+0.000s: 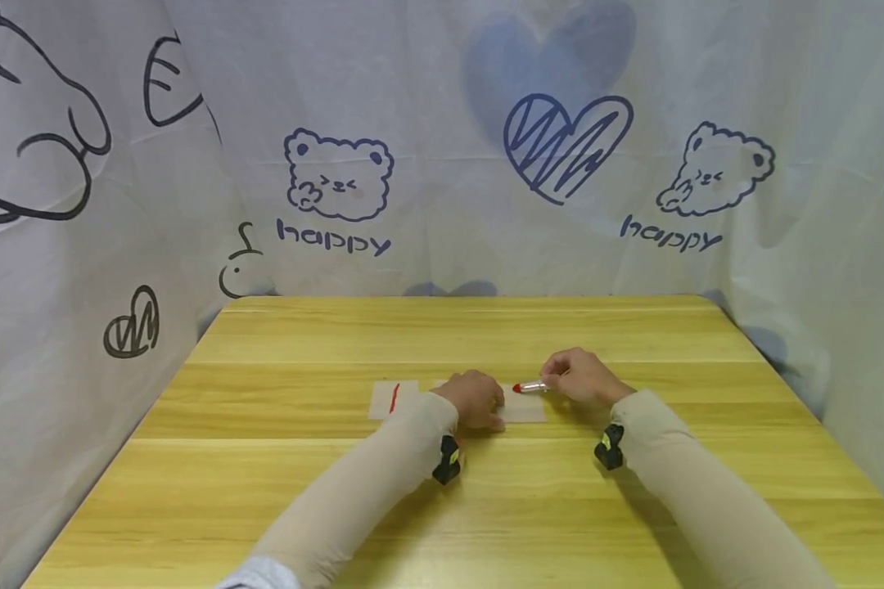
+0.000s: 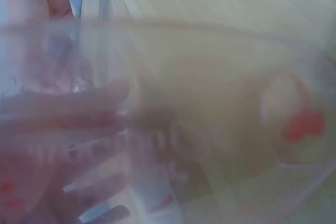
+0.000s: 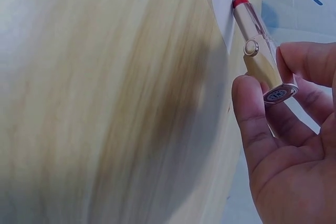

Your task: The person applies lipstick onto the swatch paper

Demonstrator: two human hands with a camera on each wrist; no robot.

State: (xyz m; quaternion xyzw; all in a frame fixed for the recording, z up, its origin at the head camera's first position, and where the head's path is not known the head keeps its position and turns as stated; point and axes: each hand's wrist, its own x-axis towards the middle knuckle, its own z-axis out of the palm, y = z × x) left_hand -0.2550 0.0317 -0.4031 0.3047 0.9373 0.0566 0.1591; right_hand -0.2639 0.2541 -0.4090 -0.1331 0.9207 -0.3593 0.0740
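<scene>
My right hand [image 1: 584,376] pinches an uncapped lipstick [image 3: 257,51] between thumb and fingers. Its red tip points left, over the right part of the pale paper [image 1: 525,409]; contact with the sheet cannot be told. My left hand [image 1: 475,397] rests on that paper, its fingers spread toward the right and covering the middle. Left of it lies a paper piece [image 1: 379,401] with one red stroke [image 1: 394,398] drawn down it. In the left wrist view a blurred, see-through layer with red smudges covers most of the picture, and the left fingers [image 2: 100,153] show dimly through it.
Both hands work on a light wooden table [image 1: 265,491]. A white cloth [image 1: 427,98] printed with bears, hearts and "happy" hangs behind the table and along its sides. Each wrist carries a small black device, one being the right wrist device [image 1: 609,447].
</scene>
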